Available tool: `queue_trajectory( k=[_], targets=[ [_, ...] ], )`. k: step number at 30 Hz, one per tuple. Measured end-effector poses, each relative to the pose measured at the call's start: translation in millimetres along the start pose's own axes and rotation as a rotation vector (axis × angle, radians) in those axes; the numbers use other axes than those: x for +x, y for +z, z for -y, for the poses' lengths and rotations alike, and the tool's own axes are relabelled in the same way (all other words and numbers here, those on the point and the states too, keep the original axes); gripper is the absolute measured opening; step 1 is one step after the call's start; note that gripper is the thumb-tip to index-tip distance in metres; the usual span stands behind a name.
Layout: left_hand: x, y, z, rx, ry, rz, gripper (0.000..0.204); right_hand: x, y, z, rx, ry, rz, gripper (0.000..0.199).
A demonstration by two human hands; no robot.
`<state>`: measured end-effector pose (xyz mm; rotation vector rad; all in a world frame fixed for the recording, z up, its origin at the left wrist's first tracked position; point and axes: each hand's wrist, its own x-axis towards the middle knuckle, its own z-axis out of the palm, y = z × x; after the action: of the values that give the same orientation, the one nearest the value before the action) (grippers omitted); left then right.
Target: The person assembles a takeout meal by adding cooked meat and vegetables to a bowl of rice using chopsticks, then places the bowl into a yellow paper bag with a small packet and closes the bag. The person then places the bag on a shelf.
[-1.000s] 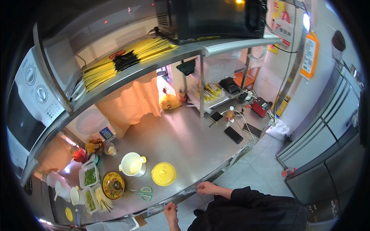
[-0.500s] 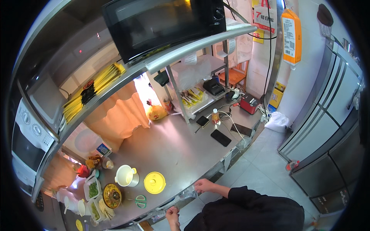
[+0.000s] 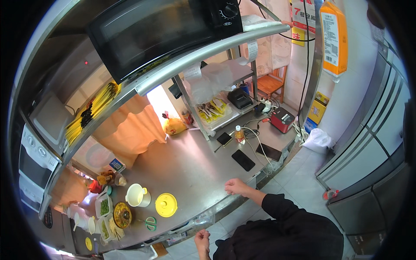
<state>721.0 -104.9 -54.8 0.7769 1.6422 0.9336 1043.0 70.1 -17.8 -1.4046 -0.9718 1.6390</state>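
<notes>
Since the earlier frame, the view has been tilted so the counter sits lower. At the bottom centre, the left hand (image 3: 202,238) is curled shut, holding nothing, below the counter edge. Just above it, the right hand (image 3: 236,186) is rested, fingers bent, on the steel counter (image 3: 190,169) edge. Farther, at lower left, a yellow lid (image 3: 166,204) and white cup (image 3: 137,195) are seen.

Right hand (image 3: 236,187): lower centre of frame, fingers curled, resting on the front edge of the steel counter (image 3: 190,169), black sleeve behind it. Left hand (image 3: 202,237): bottom centre, loosely closed, below the counter edge, holding nothing visible. Counter: brushed steel, running from lower left to centre right.
</notes>
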Motion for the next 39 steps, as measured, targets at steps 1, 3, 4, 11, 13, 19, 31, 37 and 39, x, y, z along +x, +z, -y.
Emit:
queue_trajectory(
  k=[1,3,4,11,13,19,31,37,39],
  targets=[
    [-1.5,3.8,3.2,-0.004,0.000,-0.009,0.023,2.3,-5.0,4.3,-0.009,-0.009,0.033,0.029],
    [-5.4,8.7,11.0,-0.015,-0.009,-0.020,0.023,2.2,-10.3,13.6,-0.022,-0.022,0.065,0.030],
    [-5.7,10.0,13.9,-0.022,-0.011,-0.020,0.023,3.4,-11.4,18.8,-0.025,-0.032,0.061,0.029],
    [-15.7,27.4,14.1,-0.035,-0.038,-0.046,0.024,2.0,-21.7,54.5,-0.041,-0.049,0.064,0.030],
    [-13.4,31.5,13.9,-0.030,-0.030,-0.015,0.025,14.3,-34.1,54.1,-0.067,-0.083,0.075,0.031],
    [-22.2,28.2,12.0,0.011,-0.031,-0.009,0.025,26.0,-44.5,153.0,-0.007,-0.278,-0.022,0.032],
    [-41.2,-4.5,44.0,0.073,0.016,-0.025,0.025,32.8,-61.1,330.5,0.074,-0.619,-0.065,0.039],
    [-43.6,-10.0,31.2,0.198,0.048,-0.012,0.030,31.3,-43.7,366.5,-0.087,-0.988,-0.343,0.054],
    [-37.2,-8.7,29.8,0.252,0.055,0.015,0.031,29.1,-39.1,383.6,-0.119,-1.170,-0.520,0.056]
  ],
)
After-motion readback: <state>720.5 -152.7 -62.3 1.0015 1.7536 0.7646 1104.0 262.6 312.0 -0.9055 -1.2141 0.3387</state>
